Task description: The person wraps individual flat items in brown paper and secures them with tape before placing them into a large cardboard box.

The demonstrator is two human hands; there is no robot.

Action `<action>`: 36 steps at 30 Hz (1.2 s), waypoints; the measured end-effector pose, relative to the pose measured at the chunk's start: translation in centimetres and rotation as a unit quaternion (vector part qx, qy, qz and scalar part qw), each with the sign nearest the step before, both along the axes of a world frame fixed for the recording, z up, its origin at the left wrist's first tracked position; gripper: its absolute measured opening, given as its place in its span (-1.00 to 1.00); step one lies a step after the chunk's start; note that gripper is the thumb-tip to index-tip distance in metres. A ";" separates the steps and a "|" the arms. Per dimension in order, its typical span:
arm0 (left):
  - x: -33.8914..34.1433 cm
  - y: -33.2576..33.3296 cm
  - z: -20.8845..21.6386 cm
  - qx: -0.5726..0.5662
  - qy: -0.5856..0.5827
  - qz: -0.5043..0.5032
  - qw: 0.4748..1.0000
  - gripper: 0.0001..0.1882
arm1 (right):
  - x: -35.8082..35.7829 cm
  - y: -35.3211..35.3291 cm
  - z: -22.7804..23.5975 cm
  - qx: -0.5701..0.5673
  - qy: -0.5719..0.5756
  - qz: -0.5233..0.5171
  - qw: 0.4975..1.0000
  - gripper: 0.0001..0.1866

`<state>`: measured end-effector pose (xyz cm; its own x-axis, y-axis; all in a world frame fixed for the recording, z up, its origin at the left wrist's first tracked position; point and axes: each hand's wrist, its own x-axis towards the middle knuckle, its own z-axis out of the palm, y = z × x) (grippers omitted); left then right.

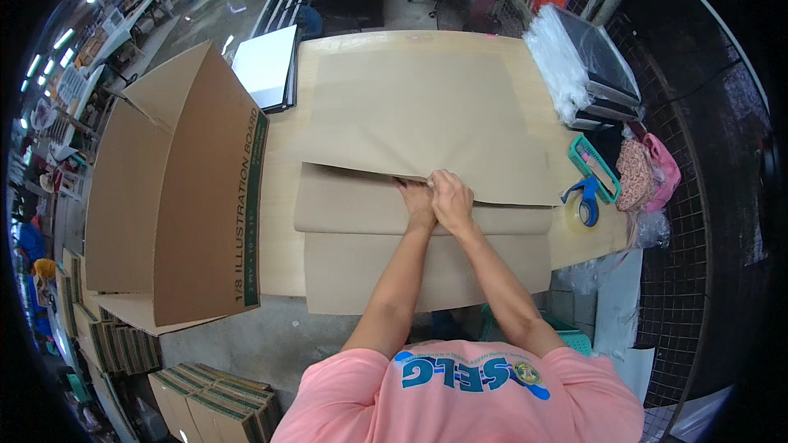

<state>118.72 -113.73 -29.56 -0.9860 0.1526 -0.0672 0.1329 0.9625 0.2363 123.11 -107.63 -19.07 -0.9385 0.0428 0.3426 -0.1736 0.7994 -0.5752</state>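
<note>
A large brown kraft paper sheet (410, 115) lies on the table, its near edge lifted into a narrow gap. My right hand (452, 198) is closed on that edge, fingers curled over it near the middle. Right beside it, my left hand (417, 199) reaches under the same edge with its visible fingers stretched; their tips are partly hidden in the gap. Below both wrists is a folded band of brown paper (353, 207). Another length of brown paper (345, 275) extends past the table's near edge.
A tall open cardboard box (205, 205) stands at the left, beside a white-topped stack (267, 66). A blue tape dispenser (584, 202) and green basket (593, 166) lie at the right of the wooden table (583, 242). Plastic-wrapped black items (587, 61) are piled far right. Flattened cartons (217, 398) sit lower left.
</note>
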 end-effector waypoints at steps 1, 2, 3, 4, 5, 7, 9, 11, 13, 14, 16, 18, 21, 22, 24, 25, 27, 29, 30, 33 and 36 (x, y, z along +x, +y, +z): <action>0.0 -0.5 -0.4 -0.002 0.003 0.009 1.000 -0.49 | 0.0 -0.4 -0.4 -0.004 0.002 0.007 1.000 -0.93; 0.1 -1.2 -1.5 0.085 0.053 0.007 0.995 -0.51 | 0.1 -0.5 -0.9 -0.005 0.003 0.010 1.000 -0.92; 0.3 -1.2 0.0 0.079 0.016 -0.022 0.997 -0.50 | 0.2 0.3 -1.8 -0.001 0.003 0.001 1.000 -0.91; 0.2 -1.3 1.4 0.072 -0.022 -0.051 0.996 -0.50 | 0.3 1.0 -2.8 0.006 -0.001 -0.014 1.000 -0.92; 0.1 -2.2 2.8 0.065 -0.059 -0.074 0.993 -0.50 | 0.7 1.3 -3.6 0.012 -0.005 -0.024 1.000 -0.92; -1.6 -6.8 0.7 0.120 0.029 -0.124 0.985 -0.49 | 1.6 0.1 -4.9 0.002 0.001 -0.021 1.000 -0.92; -2.8 -11.9 -1.5 0.137 0.078 -0.153 0.976 -0.50 | 2.3 -1.1 -6.0 -0.020 0.024 -0.016 0.999 -0.89; -4.4 -18.3 -2.8 0.153 0.091 -0.116 0.977 -0.51 | 2.0 -2.0 -6.7 0.013 0.060 -0.007 0.998 -0.85; -4.2 -21.3 -0.3 0.208 -0.048 0.039 0.976 -0.50 | 3.3 -1.4 -8.4 0.045 0.065 -0.022 0.997 -0.82; -4.2 -20.9 4.6 0.226 -0.172 0.159 0.946 -0.47 | 3.2 -0.5 -8.7 0.060 0.071 -0.027 0.995 -0.81; 0.1 -18.2 5.0 0.162 -0.020 0.084 0.983 -0.39 | 1.9 -0.7 -8.1 0.071 0.097 -0.011 0.993 -0.80; 6.6 -13.0 3.8 0.084 0.111 -0.004 0.990 -0.32 | 2.7 -0.5 -8.4 0.073 0.104 -0.015 0.992 -0.81; 7.2 -7.9 2.0 0.048 0.078 -0.023 0.996 -0.20 | 2.8 -1.0 -7.7 0.040 0.101 0.008 0.994 -0.83; 6.7 -7.2 2.4 0.042 0.069 -0.022 0.996 -0.19 | 2.0 -0.8 -7.3 0.039 0.059 -0.007 0.997 -0.85; 6.8 -6.8 2.9 0.026 0.045 -0.021 0.998 -0.17 | 1.9 -1.0 -6.0 0.034 -0.041 -0.033 0.998 -0.89; 6.3 -6.7 3.2 0.017 0.035 -0.024 0.999 -0.16 | 2.1 -1.1 -5.7 0.034 -0.028 -0.043 0.998 -0.91; 6.0 -6.6 3.8 0.007 0.019 -0.023 1.000 -0.15 | 1.3 -1.6 -4.6 0.028 0.010 -0.060 0.998 -0.95; 6.3 -6.3 3.7 0.009 -0.003 -0.019 1.000 -0.14 | 0.9 -1.7 -3.8 0.045 0.035 -0.067 0.996 -0.96; 6.4 -6.4 3.4 0.012 0.011 -0.012 1.000 -0.15 | 1.2 -1.8 -3.6 0.054 0.045 -0.071 0.995 -0.96; 6.1 -6.5 3.2 0.015 0.033 0.001 0.999 -0.15 | 1.7 -2.6 -2.8 0.021 0.043 -0.075 0.996 -0.90; 6.2 -6.7 3.1 0.014 0.010 -0.013 1.000 -0.16 | 2.0 -2.5 -3.7 0.035 0.029 -0.087 0.995 -0.96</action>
<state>124.91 -120.39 -26.46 -0.9827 0.1802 -0.0419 0.1633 0.9515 0.2607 125.07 -110.11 -22.75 -0.8974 0.1768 0.4043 -0.0612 0.8575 -0.5108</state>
